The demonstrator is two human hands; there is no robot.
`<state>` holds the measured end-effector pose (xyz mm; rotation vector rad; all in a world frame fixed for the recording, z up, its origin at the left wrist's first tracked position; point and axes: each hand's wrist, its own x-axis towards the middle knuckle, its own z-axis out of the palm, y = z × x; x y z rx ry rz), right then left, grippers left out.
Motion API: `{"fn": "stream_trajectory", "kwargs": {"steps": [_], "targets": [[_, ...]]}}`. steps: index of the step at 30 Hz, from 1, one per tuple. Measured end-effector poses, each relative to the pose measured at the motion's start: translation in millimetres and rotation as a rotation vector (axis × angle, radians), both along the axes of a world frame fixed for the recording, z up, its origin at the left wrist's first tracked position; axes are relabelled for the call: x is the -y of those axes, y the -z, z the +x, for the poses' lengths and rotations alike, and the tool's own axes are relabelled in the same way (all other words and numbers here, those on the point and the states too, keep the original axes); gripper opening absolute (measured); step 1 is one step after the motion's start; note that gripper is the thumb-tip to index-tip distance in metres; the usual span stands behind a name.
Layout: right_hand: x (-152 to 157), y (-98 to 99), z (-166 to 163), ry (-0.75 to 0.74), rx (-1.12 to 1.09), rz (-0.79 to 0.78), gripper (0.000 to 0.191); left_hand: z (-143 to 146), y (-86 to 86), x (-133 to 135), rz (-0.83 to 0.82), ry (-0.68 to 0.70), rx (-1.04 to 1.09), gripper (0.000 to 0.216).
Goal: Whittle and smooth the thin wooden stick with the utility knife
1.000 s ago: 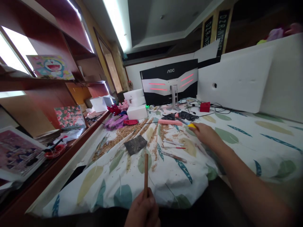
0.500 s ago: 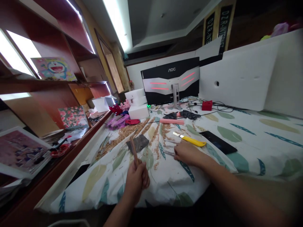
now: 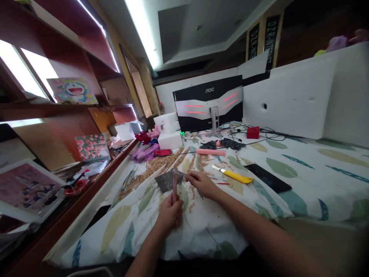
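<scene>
My left hand (image 3: 170, 212) is closed around the lower part of a narrow wooden stick (image 3: 174, 186), which points up and away from me. In my right hand (image 3: 203, 184) a thin grey metal tool (image 3: 180, 174) is pinched, its far end at the top of the stick. Whether that end touches the wood I cannot tell. Beneath the stick's upper end lies a dark grey flat sheet (image 3: 164, 181) on the patterned cloth. A yellow-handled utility knife (image 3: 236, 176) lies to the right of my right hand, with a small red thin piece (image 3: 223, 183) close by.
Wood shavings (image 3: 157, 164) are spread over the cloth (image 3: 207, 234). Farther back are a pink bar (image 3: 210, 152), black crumpled plastic (image 3: 227, 143), a red box (image 3: 253, 132), white foam blocks (image 3: 170, 140) and a monitor (image 3: 209, 104). A black tablet (image 3: 268, 177) lies at right.
My right hand has lifted the thin grey metal tool from beside the knife and brought it left to the stick. My left hand has turned the stick more upright.
</scene>
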<state>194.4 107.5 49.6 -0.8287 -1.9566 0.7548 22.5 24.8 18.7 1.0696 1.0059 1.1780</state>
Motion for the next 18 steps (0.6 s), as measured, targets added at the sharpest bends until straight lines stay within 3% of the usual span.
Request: {"fn": "stream_trajectory", "kwargs": {"steps": [3, 7, 10, 18], "targets": [[1.8, 8.4, -1.7, -0.088, 0.054, -0.010, 0.036, 0.3, 1.6, -2.2, 0.002, 0.010, -0.028, 0.038], [2.0, 8.0, 0.8, 0.025, -0.022, -0.009, 0.039, 1.1, 1.9, -1.7, 0.004, 0.011, -0.046, 0.037], [-0.3, 6.2, 3.0, -0.057, 0.048, -0.049, 0.042, 1.8, 0.8, -0.4, 0.006, 0.013, -0.052, 0.034], [-4.4, 8.8, 4.3, -0.022, 0.015, -0.034, 0.039, 3.0, 1.9, 0.7, 0.015, -0.023, -0.060, 0.032]]}}
